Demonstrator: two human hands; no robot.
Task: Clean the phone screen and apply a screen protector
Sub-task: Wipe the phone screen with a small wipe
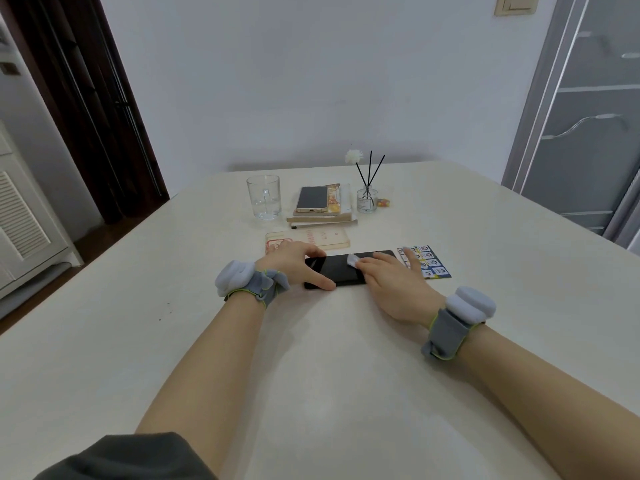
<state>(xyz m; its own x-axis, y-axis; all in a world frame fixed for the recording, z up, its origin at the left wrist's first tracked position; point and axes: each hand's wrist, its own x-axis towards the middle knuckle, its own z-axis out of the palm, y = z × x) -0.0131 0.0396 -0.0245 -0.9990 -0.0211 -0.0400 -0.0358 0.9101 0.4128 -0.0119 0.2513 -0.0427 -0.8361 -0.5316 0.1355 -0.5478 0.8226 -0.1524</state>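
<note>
Fabric of a dark sleeve (131,455) fills the near left corner, and from there two bare forearms reach out over a pale table (311,358), each wrist wrapped in a grey band: the left band (256,280) and the right band (457,320) both carry a pale padded block. Beyond the wrists a black phone (341,268) lies flat and crosswise on the table, screen up, in the middle of the view. The left hand (294,258) grips its left end, thumb on the near edge and fingers curved over the far edge, so the phone's width is held between them. The right hand (394,282) lies low over the right half of the screen, fingers nearly straight, pressing a small white wipe (353,260) onto the glass; the wipe pokes out past the fingertips. Just behind the phone is a clear phone case (311,239) with red print, and to the right, partly under the right hand's fingers, a blue printed sheet (431,263). Further back stands a stack of books (322,218) with a second phone (312,198) on top, a glass mug (264,197) to its left and a reed diffuser (367,199) to its right.
</note>
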